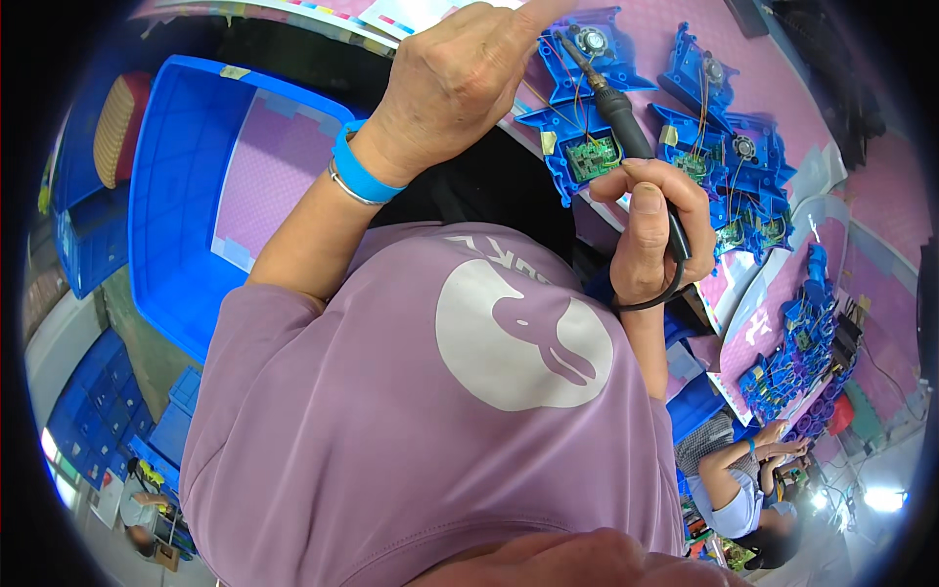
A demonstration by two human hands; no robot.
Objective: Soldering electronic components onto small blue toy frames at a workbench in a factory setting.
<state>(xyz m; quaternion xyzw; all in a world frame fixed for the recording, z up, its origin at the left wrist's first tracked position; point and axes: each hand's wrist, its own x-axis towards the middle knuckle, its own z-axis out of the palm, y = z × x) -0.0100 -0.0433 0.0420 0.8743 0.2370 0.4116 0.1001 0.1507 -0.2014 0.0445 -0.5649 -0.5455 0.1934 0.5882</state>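
Note:
My right hand [655,220] is closed round the black handle of a soldering iron [621,117]. The iron's metal tip points up and left, over a blue plastic shell [611,64] with a round speaker [592,40]. My left hand [460,78], with a blue band on the wrist, reaches to that shell's left side. Its index finger stretches toward the top edge; the other fingers look curled, and whatever they pinch is hidden. Beneath the iron, a green circuit board [593,157] with thin wires sits in another blue shell half [559,161].
More opened blue shells [748,157] with boards and wires lie to the right on the pink bench mat [782,73]. A large blue bin [181,215] stands at left. Further right are a pile of blue parts [797,342] and another person [734,479] at work.

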